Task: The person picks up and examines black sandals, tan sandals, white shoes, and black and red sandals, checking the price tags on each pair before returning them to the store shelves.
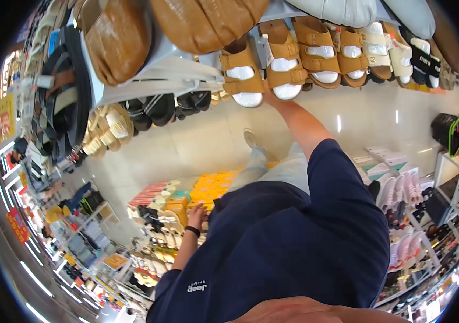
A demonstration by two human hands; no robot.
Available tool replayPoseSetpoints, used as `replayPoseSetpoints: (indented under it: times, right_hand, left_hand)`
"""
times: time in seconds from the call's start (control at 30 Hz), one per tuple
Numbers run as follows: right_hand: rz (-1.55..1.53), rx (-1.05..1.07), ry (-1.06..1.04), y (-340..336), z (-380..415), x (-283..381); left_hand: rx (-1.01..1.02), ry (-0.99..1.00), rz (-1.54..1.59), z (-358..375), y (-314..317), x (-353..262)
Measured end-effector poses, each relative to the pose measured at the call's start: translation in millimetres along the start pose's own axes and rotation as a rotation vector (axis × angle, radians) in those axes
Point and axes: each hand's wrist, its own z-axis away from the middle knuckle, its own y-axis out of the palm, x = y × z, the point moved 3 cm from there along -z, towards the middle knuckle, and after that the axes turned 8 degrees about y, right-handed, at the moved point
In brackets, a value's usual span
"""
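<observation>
The right hand (271,100) meets tan double-strapped sandals (287,78) near the white shelf (170,70) edge, grip hard to tell; the left hand (197,216) hangs loose.

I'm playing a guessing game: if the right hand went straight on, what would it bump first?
Probably the tan two-strap sandals. The right hand is mostly hidden behind them, so I can't tell whether it already touches one.

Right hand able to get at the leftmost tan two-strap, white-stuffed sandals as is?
Likely yes: the right hand, mostly hidden behind the tan sandals, appears right at them, with nothing visibly between.
</observation>
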Motion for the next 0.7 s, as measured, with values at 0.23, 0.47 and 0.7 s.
replayPoseSetpoints:
  times: [0.23, 0.47, 0.7]
  right_hand:
    - [-0.006, -0.218, -0.027, -31.6, -24.6, -7.9]
    - [0.035, -0.352, -0.078, -55.8, -7.5, 3.3]
    - [0.142, -0.543, -0.077, -77.4, 9.5, 32.5]
  left_hand:
    - [-0.033, -0.057, -0.077, 20.6, -1.5, -6.8]
    - [0.073, -0.099, -0.116, 16.9, -5.3, 18.9]
    - [0.097, -0.04, -0.189, -1.8, 3.5, 9.0]
